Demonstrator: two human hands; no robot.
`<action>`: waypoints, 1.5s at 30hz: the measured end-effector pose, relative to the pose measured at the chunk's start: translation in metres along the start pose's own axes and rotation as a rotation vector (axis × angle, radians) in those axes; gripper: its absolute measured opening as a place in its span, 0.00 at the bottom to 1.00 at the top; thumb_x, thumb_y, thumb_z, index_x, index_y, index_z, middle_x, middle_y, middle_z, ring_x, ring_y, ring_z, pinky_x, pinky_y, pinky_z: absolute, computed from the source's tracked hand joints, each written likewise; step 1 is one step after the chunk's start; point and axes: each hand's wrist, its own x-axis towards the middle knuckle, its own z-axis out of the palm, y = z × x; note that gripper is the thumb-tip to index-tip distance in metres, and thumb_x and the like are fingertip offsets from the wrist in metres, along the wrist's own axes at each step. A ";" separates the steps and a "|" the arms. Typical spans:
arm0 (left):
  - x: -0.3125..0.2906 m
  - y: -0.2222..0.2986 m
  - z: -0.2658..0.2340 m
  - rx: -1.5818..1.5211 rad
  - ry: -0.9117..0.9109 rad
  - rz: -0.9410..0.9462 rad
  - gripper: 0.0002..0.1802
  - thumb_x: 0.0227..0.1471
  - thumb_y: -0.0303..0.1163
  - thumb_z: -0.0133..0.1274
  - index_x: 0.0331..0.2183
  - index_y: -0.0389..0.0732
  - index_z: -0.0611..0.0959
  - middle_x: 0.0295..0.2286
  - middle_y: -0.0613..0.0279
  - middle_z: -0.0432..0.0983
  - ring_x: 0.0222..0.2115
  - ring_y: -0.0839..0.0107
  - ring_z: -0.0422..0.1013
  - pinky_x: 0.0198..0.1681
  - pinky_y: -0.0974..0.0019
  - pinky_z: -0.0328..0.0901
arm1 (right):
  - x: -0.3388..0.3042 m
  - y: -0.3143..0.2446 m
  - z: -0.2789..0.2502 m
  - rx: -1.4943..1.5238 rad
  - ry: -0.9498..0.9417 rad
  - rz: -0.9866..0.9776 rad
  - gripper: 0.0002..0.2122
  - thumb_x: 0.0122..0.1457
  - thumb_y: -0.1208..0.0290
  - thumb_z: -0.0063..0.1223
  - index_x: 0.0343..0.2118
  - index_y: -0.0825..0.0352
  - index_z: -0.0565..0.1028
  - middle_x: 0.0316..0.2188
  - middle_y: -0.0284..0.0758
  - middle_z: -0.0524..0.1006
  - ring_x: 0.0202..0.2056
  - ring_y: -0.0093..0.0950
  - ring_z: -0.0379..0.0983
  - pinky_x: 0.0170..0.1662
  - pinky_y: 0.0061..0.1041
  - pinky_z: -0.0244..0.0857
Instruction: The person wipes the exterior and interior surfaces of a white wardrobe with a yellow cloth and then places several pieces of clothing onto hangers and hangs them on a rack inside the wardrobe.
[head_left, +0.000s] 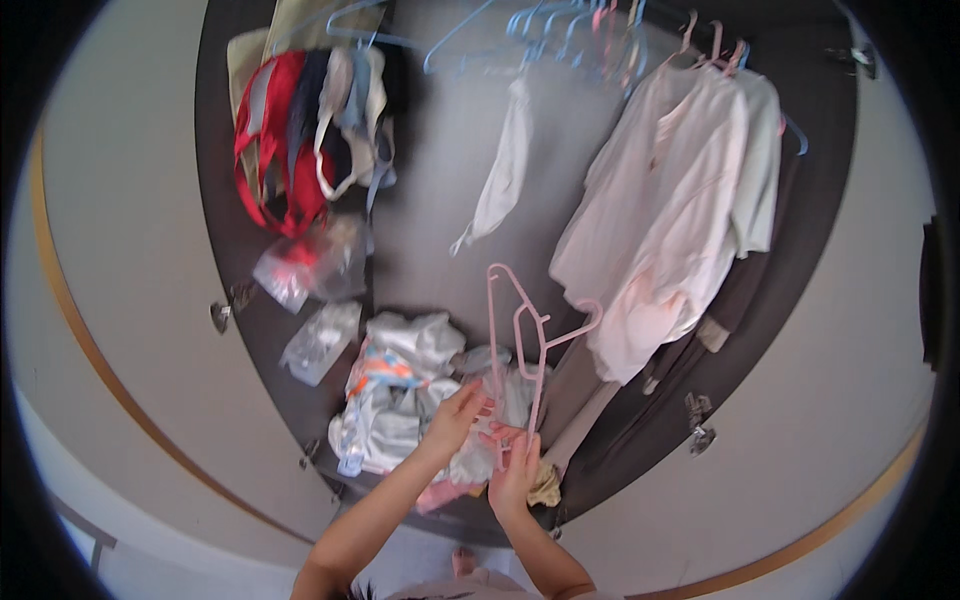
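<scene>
A pale pink clothes hanger (541, 350) is held up in front of me, turned sideways so that its hook points to the right. My right hand (513, 475) grips its lower end, with the thumb along the bar. Just to the left, my left hand (458, 420) has its fingers closed at the hanger's other side bar, partly hidden behind it. No garment is on this hanger. Beneath and beyond my hands lies a heap of shiny pale grey and white clothes (390, 410), with an orange and blue patch.
An open dark wardrobe stands ahead. Red, navy and pale straps (275, 140) hang at left, over clear plastic bags (320, 345). Blue hangers (560, 25) and a white cloth (505, 165) hang in the middle, pale pink shirts (665, 190) at right. Pale doors (130, 200) flank it.
</scene>
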 end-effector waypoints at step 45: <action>-0.217 -0.191 -0.082 0.419 0.762 -0.554 0.13 0.55 0.30 0.51 0.42 0.36 0.80 0.33 0.54 0.79 0.31 0.69 0.76 0.35 0.67 0.71 | 0.060 0.304 -0.138 -1.021 -0.223 0.361 0.10 0.54 0.69 0.55 0.34 0.70 0.70 0.29 0.46 0.77 0.33 0.45 0.74 0.36 0.37 0.65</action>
